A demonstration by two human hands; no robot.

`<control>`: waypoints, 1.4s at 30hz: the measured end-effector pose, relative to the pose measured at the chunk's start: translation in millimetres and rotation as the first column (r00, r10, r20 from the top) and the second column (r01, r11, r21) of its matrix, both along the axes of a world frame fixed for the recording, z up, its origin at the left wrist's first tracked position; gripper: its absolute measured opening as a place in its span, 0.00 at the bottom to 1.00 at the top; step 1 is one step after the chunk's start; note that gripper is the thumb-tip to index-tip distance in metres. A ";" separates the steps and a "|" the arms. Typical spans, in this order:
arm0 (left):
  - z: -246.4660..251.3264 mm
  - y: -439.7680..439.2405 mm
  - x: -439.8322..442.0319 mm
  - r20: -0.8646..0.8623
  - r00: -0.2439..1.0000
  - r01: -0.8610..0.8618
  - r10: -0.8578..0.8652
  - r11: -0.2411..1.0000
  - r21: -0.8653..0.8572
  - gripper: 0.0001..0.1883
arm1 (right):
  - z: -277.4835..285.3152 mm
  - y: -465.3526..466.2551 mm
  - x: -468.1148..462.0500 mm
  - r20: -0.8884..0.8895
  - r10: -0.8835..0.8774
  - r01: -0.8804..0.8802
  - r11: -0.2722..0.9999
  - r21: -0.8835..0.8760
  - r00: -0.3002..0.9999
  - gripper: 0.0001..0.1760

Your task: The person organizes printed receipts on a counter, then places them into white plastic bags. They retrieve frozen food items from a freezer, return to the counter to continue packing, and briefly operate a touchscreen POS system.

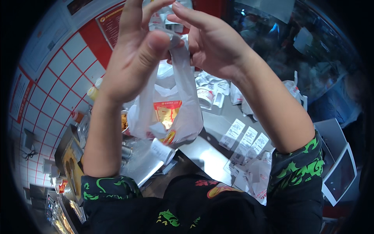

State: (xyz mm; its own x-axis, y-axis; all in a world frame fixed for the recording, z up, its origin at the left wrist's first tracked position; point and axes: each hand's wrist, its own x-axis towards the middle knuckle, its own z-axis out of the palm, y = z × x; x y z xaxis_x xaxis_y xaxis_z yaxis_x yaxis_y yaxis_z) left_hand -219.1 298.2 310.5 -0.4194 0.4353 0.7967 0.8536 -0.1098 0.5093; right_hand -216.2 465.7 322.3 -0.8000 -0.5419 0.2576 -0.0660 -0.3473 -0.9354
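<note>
A white plastic carrier bag [187,117] hangs upright in front of me, its handles drawn up between my hands. My left hand [131,58] is at the gathered plastic, its thumb across the front and some fingertips cut off by the top edge. From the other side my right hand [213,44] grips the same gathered top, fingers curled around it. Through the bag's side opening I see a red and gold printed food package [168,112] and a clear plastic lid [165,70]. A printed paper slip [160,150] sits at the bag's lower front.
Printed receipts [247,139] and crumpled plastic bags [254,178] lie on the steel counter [214,121]. Behind are a paper tub [204,96] and more filled bags [245,102]. A cup of fried food [124,121] stands left, before a tiled wall [65,70]. Dark glass [271,52] rises at right.
</note>
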 end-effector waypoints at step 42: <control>-131.7 229.5 34.6 0.894 0.362 0.402 -0.263 0.910 0.105 0.26 | 118.7 666.9 157.3 0.171 -0.976 0.988 0.116 -0.100 0.132 0.05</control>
State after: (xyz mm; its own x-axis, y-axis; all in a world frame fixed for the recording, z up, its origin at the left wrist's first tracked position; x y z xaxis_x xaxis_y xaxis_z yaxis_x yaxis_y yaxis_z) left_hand -184.4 527.7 178.8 -0.6469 0.7623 0.0174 -0.1631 -0.1606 0.9735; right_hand -58.9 1132.7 441.0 -0.6211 0.7650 0.1704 -0.4249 -0.1461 -0.8934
